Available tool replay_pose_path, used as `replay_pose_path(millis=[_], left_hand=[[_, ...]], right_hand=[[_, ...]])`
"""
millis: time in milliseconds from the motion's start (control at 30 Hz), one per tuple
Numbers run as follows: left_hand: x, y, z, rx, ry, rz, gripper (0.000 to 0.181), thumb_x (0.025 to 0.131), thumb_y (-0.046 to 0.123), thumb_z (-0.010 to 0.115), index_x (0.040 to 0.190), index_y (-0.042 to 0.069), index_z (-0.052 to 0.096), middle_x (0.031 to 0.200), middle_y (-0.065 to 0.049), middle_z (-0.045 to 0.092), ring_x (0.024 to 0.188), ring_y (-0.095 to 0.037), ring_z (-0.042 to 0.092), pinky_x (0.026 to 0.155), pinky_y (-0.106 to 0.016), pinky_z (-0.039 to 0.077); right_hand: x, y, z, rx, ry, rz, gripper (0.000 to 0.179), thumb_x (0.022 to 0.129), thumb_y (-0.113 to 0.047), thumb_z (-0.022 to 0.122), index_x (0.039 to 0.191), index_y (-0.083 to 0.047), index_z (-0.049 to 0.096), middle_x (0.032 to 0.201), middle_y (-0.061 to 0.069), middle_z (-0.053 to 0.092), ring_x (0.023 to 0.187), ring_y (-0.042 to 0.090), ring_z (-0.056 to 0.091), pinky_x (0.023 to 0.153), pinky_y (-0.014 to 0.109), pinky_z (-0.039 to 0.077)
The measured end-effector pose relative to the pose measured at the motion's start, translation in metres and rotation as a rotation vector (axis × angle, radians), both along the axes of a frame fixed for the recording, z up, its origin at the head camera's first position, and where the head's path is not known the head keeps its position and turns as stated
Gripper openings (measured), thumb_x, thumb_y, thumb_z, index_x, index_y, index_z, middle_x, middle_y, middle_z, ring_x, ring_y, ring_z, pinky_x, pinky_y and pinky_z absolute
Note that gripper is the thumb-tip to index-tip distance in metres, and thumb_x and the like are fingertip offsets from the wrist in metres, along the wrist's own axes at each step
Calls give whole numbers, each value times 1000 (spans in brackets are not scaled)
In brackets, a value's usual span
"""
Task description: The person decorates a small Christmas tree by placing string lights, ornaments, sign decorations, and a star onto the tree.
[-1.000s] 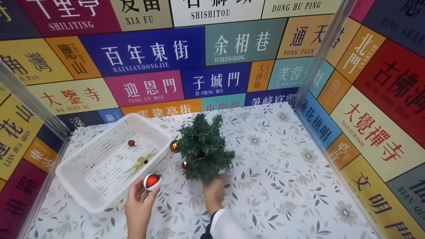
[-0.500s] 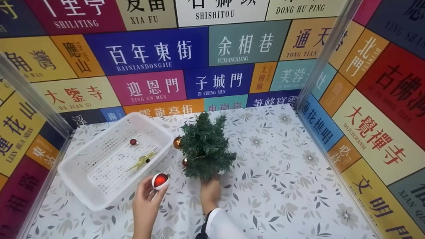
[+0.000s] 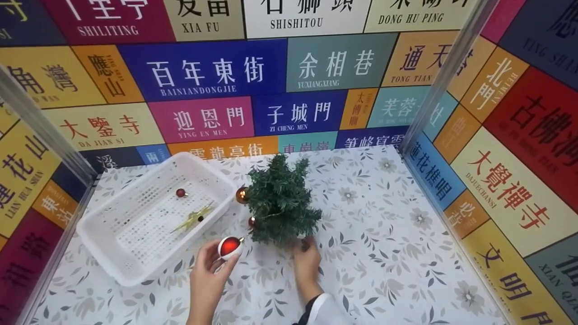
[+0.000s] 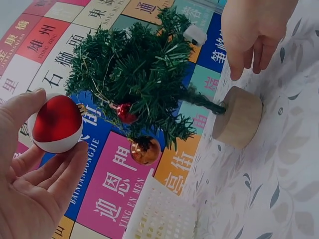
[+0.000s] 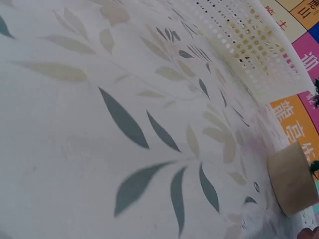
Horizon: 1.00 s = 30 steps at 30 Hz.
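Observation:
My left hand (image 3: 208, 273) holds a red and white Christmas ball (image 3: 229, 247) between thumb and fingers, left of a small green Christmas tree (image 3: 282, 203). In the left wrist view the tree stands on a round wooden base (image 4: 239, 117). A copper ball (image 4: 145, 151) and a small red ball (image 4: 124, 113) hang on it, and a whitish piece (image 4: 195, 35) shows among its branches. My right hand (image 3: 308, 264) is low beside the tree. Its fingers look loose and apart from the base in the left wrist view; only a fingertip (image 5: 308, 233) shows in the right wrist view.
A white perforated basket (image 3: 108, 264) stands left of the tree. Inside lie a small dark red ball (image 3: 181, 192) and a gold star ornament (image 3: 193, 219). Panels with lettering (image 3: 203, 67) wall in the floral-covered table (image 3: 384, 271) at the back and sides.
My left hand has moved right with the red and white ball, closer to the tree. My right hand has shifted right from under the tree's lower branches. The tree stays about in place.

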State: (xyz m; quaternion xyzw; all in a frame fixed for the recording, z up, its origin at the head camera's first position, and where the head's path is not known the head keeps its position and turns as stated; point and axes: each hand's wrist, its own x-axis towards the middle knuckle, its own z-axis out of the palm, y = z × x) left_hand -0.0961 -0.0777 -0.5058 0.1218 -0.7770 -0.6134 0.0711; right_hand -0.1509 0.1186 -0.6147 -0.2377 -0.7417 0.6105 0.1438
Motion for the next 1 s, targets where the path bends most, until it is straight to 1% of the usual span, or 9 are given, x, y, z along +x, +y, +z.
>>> replay_pose_path(millis=[133, 267, 400, 467, 533, 667, 767, 867, 1000], left_hand=[[5, 7, 3, 1, 30, -23, 53, 89, 10, 83, 133, -3, 56, 131, -21, 67, 120, -31, 67, 92, -26, 59], [11, 15, 4, 11, 64, -68, 54, 86, 8, 85, 130, -2, 57, 128, -17, 69, 116, -26, 68, 90, -22, 58], [13, 22, 6, 36, 69, -138, 54, 86, 8, 84, 131, -2, 56, 128, -16, 68, 119, -27, 68, 93, -27, 59], [13, 25, 7, 56, 63, -175, 54, 87, 7, 83, 132, -2, 54, 129, -18, 67, 123, -29, 67, 95, -29, 60], [12, 27, 7, 78, 59, -213, 55, 88, 6, 82, 133, -4, 52, 130, -20, 66, 126, -32, 66, 97, -31, 60], [10, 29, 7, 134, 50, -264, 56, 90, 5, 80, 135, -6, 49, 134, -25, 64, 128, -35, 64, 98, -31, 59], [10, 30, 6, 182, 39, -290, 57, 91, 5, 78, 137, -7, 47, 137, -27, 62, 129, -36, 63, 99, -28, 58], [10, 31, 5, 216, 33, -316, 58, 93, 6, 77, 139, -8, 45, 140, -27, 61, 131, -36, 62, 101, -29, 57], [11, 32, 5, 237, 39, -344, 57, 95, 7, 75, 139, -9, 44, 141, -28, 60, 132, -37, 61, 102, -30, 57]], right_hand=[[2, 31, 4, -78, 26, -32, 49, 95, 2, 66, 142, 12, 52, 138, 33, 60, 130, 49, 58, 105, 49, 55], [10, 64, 12, -97, 72, -33, 48, 96, 3, 67, 141, 12, 53, 139, 34, 60, 130, 47, 59, 104, 37, 56], [24, 89, 29, -56, 107, -40, 40, 98, -1, 68, 135, 9, 59, 133, 29, 65, 115, 19, 70, 93, 15, 55], [32, 96, 41, -52, 126, -34, 36, 99, -2, 67, 133, 8, 61, 130, 27, 68, 106, 1, 68, 89, 8, 52], [39, 99, 54, -50, 162, -9, 34, 100, -2, 67, 131, 9, 62, 126, 25, 70, 100, -10, 64, 89, 7, 51], [48, 95, 76, -47, 239, 111, 31, 99, 0, 66, 128, 12, 62, 118, 19, 73, 102, -9, 67, 93, 10, 53], [49, 88, 86, -71, 263, 260, 32, 100, 1, 64, 128, 15, 60, 118, 17, 74, 104, -5, 69, 94, 13, 55], [47, 81, 91, -128, 240, 423, 36, 103, -3, 61, 132, 18, 57, 120, 19, 73, 103, -2, 70, 94, 16, 56], [43, 69, 93, -228, 183, 619, 42, 105, -9, 58, 136, 19, 53, 127, 30, 67, 104, 2, 71, 96, 23, 58]])
